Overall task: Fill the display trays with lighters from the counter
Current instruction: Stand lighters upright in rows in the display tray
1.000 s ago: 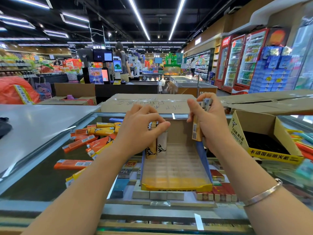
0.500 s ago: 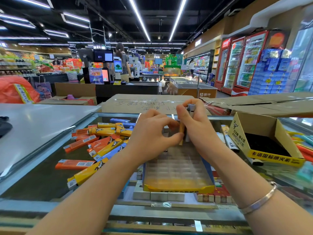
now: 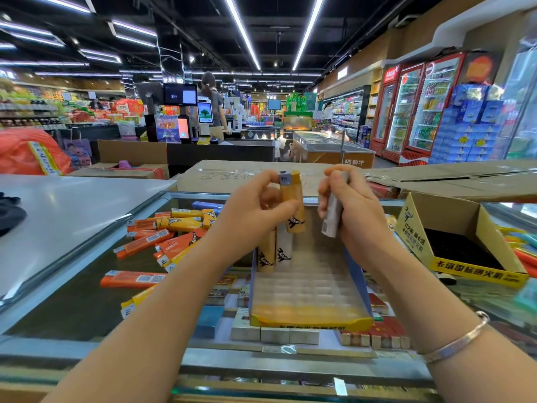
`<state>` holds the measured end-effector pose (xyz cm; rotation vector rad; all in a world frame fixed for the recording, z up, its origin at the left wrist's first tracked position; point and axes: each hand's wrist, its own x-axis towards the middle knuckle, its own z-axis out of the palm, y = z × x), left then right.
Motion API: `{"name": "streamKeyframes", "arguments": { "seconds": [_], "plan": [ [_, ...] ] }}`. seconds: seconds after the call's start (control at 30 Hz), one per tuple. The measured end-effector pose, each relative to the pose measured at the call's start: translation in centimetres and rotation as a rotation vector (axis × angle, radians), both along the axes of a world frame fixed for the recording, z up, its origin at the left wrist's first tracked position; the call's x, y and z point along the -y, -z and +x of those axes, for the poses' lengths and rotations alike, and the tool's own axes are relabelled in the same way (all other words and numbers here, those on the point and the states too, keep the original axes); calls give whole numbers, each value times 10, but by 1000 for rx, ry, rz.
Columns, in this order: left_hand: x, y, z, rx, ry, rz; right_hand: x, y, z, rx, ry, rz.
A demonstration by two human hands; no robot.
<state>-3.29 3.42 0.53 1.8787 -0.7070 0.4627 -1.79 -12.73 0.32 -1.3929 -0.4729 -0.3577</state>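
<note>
A yellow-and-blue display tray (image 3: 311, 318) lies on the glass counter in front of me. Two lighters (image 3: 274, 251), one yellow and one white, stand in its far-left corner. My left hand (image 3: 250, 216) pinches an upright yellow lighter (image 3: 293, 205) above the tray's back row. My right hand (image 3: 354, 210) grips a white lighter (image 3: 332, 213), held upright just to the right of it. A pile of orange, yellow and blue lighters (image 3: 171, 234) lies on the glass to the left.
A second open yellow tray box (image 3: 476, 271) with a black insert sits at the right, more lighters beyond it. Flat cardboard boxes (image 3: 436, 175) lie behind the counter. A white countertop (image 3: 66, 210) adjoins the glass counter (image 3: 87, 303) on the left.
The yellow lighter has passed from my right hand to my left hand. My hands have moved apart and risen a little, and my right hand keeps the white lighter.
</note>
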Motion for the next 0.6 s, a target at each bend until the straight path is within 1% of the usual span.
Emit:
{"name": "streamKeyframes", "arguments": {
  "seconds": [0.07, 0.17, 0.23, 0.37, 0.43, 0.5, 0.6],
  "plan": [
    [-7, -4, 1, 4, 18, -15, 5, -2, 2, 12, 56, 26],
    [-18, -8, 4, -41, 35, -17, 8, -3, 3, 91, 215, -31],
    [-24, -8, 6, -90, 61, 8, 8, -3, 4, 112, 264, -59],
    [-30, -9, 6, -155, 121, 58, 6, 1, 7, 35, 261, -117],
    [-32, -8, 6, -172, 101, 110, 4, 3, 8, 13, 257, -144],
    [-33, -8, 5, -154, 60, 170, 4, 3, 9, 13, 262, -162],
    [-33, -9, 3, -66, 2, 291, 5, 5, 10, 19, 271, -158]
  ]
}}
